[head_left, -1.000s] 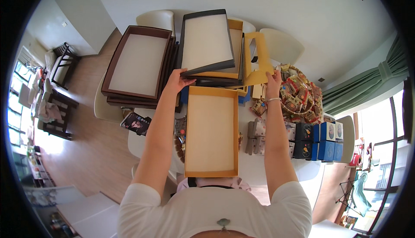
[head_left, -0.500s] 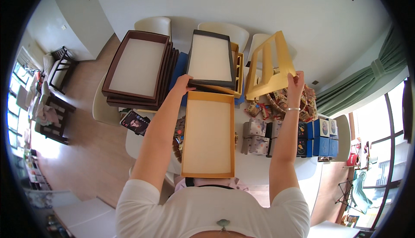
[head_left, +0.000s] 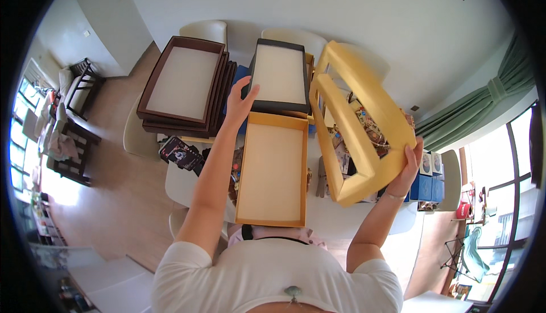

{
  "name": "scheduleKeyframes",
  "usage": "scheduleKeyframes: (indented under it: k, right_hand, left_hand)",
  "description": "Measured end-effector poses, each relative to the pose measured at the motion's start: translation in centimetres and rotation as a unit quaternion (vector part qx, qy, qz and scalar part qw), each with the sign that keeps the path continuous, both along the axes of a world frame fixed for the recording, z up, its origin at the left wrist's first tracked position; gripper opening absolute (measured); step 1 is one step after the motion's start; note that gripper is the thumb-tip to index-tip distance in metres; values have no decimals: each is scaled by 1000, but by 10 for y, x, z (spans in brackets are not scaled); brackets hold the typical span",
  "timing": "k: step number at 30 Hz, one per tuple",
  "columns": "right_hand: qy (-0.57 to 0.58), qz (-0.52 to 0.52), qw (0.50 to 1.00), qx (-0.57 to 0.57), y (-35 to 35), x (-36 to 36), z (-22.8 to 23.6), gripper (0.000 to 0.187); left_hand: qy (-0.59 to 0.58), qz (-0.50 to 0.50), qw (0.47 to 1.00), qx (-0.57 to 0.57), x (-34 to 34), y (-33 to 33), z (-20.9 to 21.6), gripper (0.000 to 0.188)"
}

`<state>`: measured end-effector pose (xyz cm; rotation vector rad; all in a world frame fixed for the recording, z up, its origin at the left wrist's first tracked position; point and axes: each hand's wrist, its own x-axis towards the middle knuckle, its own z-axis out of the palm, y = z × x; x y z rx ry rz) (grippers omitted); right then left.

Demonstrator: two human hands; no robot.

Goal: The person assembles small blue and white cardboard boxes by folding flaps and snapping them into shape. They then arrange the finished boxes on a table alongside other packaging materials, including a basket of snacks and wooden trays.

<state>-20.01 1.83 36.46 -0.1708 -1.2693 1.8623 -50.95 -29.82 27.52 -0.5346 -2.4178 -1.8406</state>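
Note:
My right hand [head_left: 408, 171] grips the lower right corner of a gold cardboard insert [head_left: 392, 125] with long cut-out openings. The insert is held up, tilted, over the right side of the table. My left hand [head_left: 241, 101] is at the left edge of a black-rimmed box tray [head_left: 278, 74] with a white inside; its fingers and thumb are apart, and I cannot tell whether they touch the rim. Just in front of me lies an open gold box tray [head_left: 272, 168] with a pale, bare bottom.
Dark brown trays [head_left: 185, 79] stand stacked at the left. A phone [head_left: 180, 152] sits near the table's left edge. Wrapped snack packets [head_left: 364, 120] show through the insert, and small blue boxes [head_left: 422, 188] stand at the right. White chairs [head_left: 203, 29] surround the table.
The gold insert has come nearer and lower, turning in my right hand, and now covers the grey boxes. My left hand has moved up from the black-rimmed tray's near corner along its left side.

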Motion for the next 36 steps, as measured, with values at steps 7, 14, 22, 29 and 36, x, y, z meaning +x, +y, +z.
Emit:
scheduleKeyframes:
  k: [7,14,22,29,36]
  right_hand:
    - [5,62,998,-4,-7,86,-39,24]
    - [104,148,983,-38,-11,153,-29,34]
    - [29,-5,999,-25,-16,190,-46,40]
    - [-174,62,982,45,-2,200,-37,55]
    - [-242,7,955,172,-14,131,-52,26]
  left_hand:
    - [-38,-124,990,53,71,5,-3,85]
    - [9,-270,957,110,120,45,-14,81]
    - [-69,-281,957,-7,190,7,36,79]
    - [3,-176,984,7,215,-42,78,84]
    - [86,-148,985,35,198,-41,110,82]
